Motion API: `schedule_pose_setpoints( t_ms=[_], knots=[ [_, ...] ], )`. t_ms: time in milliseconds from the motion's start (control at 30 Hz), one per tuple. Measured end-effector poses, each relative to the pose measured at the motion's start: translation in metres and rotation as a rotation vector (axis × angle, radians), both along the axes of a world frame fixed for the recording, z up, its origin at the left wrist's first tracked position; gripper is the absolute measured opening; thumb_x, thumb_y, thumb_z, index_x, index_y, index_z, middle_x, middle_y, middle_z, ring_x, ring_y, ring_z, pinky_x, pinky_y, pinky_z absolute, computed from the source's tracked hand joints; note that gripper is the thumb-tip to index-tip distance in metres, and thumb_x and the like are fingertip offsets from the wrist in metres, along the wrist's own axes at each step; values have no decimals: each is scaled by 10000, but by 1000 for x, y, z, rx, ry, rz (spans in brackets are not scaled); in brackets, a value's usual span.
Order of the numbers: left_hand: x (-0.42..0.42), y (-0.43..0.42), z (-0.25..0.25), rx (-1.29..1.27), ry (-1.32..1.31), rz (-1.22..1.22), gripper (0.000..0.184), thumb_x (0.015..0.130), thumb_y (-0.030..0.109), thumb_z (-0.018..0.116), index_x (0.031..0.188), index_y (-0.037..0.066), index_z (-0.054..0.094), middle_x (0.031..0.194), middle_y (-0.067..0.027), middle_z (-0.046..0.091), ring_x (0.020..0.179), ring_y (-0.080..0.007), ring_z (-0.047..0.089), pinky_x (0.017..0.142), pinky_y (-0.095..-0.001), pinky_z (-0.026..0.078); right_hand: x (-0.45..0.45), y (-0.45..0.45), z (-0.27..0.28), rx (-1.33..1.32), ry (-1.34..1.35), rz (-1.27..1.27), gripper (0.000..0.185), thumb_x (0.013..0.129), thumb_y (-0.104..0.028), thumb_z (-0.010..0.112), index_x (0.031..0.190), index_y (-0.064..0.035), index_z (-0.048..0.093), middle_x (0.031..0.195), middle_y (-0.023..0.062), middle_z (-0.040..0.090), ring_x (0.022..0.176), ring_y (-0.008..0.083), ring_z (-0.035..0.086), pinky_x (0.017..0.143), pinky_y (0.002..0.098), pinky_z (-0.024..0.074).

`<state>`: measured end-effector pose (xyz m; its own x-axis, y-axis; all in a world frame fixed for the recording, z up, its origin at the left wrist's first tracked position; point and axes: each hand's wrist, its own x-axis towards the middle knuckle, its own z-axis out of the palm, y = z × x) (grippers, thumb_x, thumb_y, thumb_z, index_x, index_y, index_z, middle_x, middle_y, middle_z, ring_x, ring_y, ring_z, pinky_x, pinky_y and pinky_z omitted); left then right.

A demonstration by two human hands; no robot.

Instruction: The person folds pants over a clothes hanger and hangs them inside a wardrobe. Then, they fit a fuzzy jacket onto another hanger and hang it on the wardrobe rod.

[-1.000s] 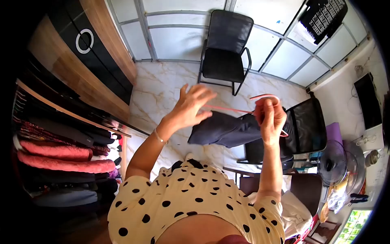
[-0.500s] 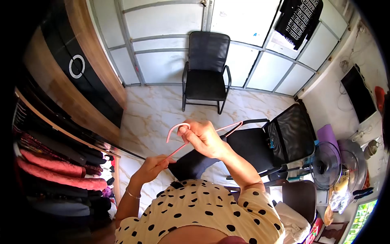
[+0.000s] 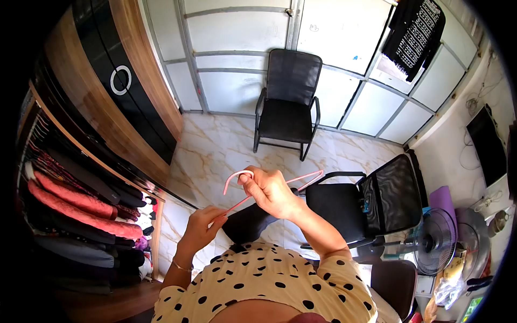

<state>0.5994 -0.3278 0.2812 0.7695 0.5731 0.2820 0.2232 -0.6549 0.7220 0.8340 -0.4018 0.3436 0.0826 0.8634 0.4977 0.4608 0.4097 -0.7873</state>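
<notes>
A pink clothes hanger (image 3: 307, 176) is held up in front of my body, with its hook curving out to the left. My right hand (image 3: 271, 194) is closed round it just under the hook, thumb pressed on the near side. Lower and to the left, my left hand (image 3: 202, 230) grips one end of the hanger between thumb and fingers. The opposite end points to the right, beyond my right hand. No garment hangs on it. Part of the hanger is hidden behind my right hand.
At left, an open wardrobe holds hanging clothes (image 3: 86, 207). A black chair (image 3: 288, 119) stands against the white panelled wall, and a second black chair (image 3: 336, 210) is at right. Beyond it are a fan (image 3: 431, 242) and a wall-mounted screen (image 3: 487, 144).
The view has turned slightly to the left, so the room appears shifted right. Both hands keep their hold on the hanger, which has barely moved relative to my body.
</notes>
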Motion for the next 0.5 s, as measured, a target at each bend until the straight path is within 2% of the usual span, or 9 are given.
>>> schedule_pose_setpoints(
  t_ms=[100, 233, 300, 333, 433, 467, 500],
  knots=[
    [1, -6, -4, -188, 33, 3, 186, 966, 166, 643, 969, 0, 726, 830, -156, 689, 726, -279, 653, 677, -344, 501, 4, -2, 2, 46, 12, 10, 241, 1041, -158, 522, 901, 35, 552, 719, 203, 535, 606, 420, 526, 576, 441, 438],
    [-1, -8, -2, -236, 13, 25, 180, 971, 135, 629, 950, -15, 725, 813, -135, 705, 691, -239, 660, 648, -319, 504, 9, -10, 16, 1, 9, 45, 211, 1029, -172, 549, 1002, 36, 578, 773, 198, 563, 628, 391, 561, 587, 424, 454],
    [-4, -9, 0, -212, -65, 48, 185, 976, 124, 620, 938, -23, 726, 800, -125, 711, 669, -205, 661, 623, -297, 501, 10, -14, 27, 38, -36, 48, 236, 995, -197, 601, 1074, 25, 591, 873, 189, 607, 723, 369, 604, 661, 425, 476],
    [-5, -9, 6, -202, -73, 72, 217, 990, 122, 593, 923, -33, 728, 788, -118, 716, 644, -153, 659, 579, -266, 506, 12, -15, 30, 55, -57, 52, 266, 979, -210, 627, 1110, 20, 597, 923, 185, 629, 771, 359, 625, 697, 426, 488],
    [-15, -9, 26, -265, -108, 167, 233, 994, 127, 582, 919, -33, 733, 774, -106, 714, 634, -133, 665, 558, -251, 526, 36, -10, 23, 323, -281, -97, 358, 924, -245, 687, 1172, -1, 602, 1102, 173, 652, 954, 342, 628, 843, 448, 476],
    [-21, -4, 31, -235, -91, 182, 262, 1002, 143, 565, 909, -32, 735, 784, -97, 719, 635, -122, 671, 559, -245, 550, 49, -14, 21, 280, -346, -203, 401, 884, -268, 718, 1170, -6, 617, 1162, 168, 656, 1030, 350, 605, 929, 460, 445],
    [-32, 3, 30, -197, -61, 183, 280, 1008, 163, 560, 908, -29, 737, 784, -87, 719, 639, -116, 672, 557, -240, 547, 62, -17, 19, 281, -411, -347, 412, 872, -275, 723, 1163, 0, 627, 1178, 175, 649, 1028, 355, 604, 916, 444, 455]
  ],
)
